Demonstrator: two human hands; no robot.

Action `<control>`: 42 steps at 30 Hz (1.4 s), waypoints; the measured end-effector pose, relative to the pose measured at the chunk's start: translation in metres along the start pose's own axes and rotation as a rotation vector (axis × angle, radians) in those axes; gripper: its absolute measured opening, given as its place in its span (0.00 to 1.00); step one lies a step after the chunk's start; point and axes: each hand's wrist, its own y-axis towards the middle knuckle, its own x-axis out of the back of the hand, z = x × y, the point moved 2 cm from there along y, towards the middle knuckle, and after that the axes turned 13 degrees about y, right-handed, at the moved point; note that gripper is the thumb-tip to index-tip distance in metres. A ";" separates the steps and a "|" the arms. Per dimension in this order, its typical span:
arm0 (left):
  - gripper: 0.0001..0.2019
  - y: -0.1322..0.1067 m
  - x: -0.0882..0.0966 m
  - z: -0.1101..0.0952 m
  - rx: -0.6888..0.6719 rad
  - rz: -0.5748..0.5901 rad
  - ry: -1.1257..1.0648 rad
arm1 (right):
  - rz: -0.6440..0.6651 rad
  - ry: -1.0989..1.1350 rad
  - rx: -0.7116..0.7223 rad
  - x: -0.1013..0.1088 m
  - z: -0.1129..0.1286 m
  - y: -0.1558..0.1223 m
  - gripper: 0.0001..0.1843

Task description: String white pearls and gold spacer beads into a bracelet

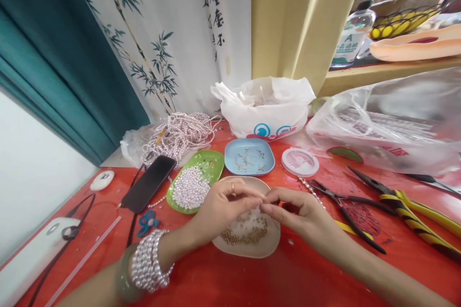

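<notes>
My left hand and my right hand meet fingertip to fingertip in a pinch. Whatever lies between the fingertips is too small to make out. Both hover over a beige plate holding small gold-coloured beads. To the left, a green plate carries a heap of pearly beads, partly behind my left hand. Behind the hands, a blue plate bears small thin metal pieces. Wound round my left wrist are several loops of pearly beads, next to a pale green bangle.
Two pairs of pliers, black-handled and yellow-and-black, lie at the right. A round clear lid sits beyond my right hand. Bead strands, a phone and a power strip are at the left. Plastic bags stand behind.
</notes>
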 end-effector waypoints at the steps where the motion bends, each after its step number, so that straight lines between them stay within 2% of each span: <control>1: 0.06 0.000 -0.001 0.002 0.029 0.003 0.015 | -0.025 0.009 0.005 0.001 0.000 0.000 0.10; 4: 0.08 0.001 -0.005 0.006 0.073 0.070 0.161 | -0.129 0.029 -0.007 0.006 0.002 0.001 0.10; 7: 0.06 0.000 -0.011 0.006 0.003 0.177 0.424 | -0.198 0.019 -0.022 0.009 0.003 0.001 0.11; 11: 0.07 -0.001 -0.018 0.003 -0.080 0.212 0.660 | -0.225 0.019 -0.021 0.011 0.001 0.002 0.11; 20: 0.03 -0.001 -0.022 0.001 -0.138 0.313 0.717 | -0.208 0.061 -0.044 0.009 0.001 0.002 0.12; 25: 0.04 -0.003 -0.023 0.001 -0.120 0.268 0.750 | -0.184 0.045 -0.029 0.008 0.002 0.002 0.12; 28: 0.04 -0.002 -0.020 0.002 -0.049 0.220 0.579 | -0.180 0.046 -0.031 0.008 0.002 0.001 0.11; 32: 0.04 0.002 -0.015 0.010 0.218 0.182 0.094 | -0.134 0.102 -0.051 0.005 0.001 -0.001 0.11; 34: 0.06 0.003 -0.014 0.013 0.303 0.174 -0.150 | -0.089 0.121 -0.064 0.001 0.001 -0.004 0.11; 37: 0.08 0.003 -0.013 0.015 0.360 0.146 -0.415 | -0.035 0.095 -0.067 -0.005 -0.001 -0.007 0.10; 42: 0.08 0.003 -0.015 0.014 0.363 0.126 -0.568 | 0.000 0.066 -0.093 -0.011 -0.005 -0.010 0.08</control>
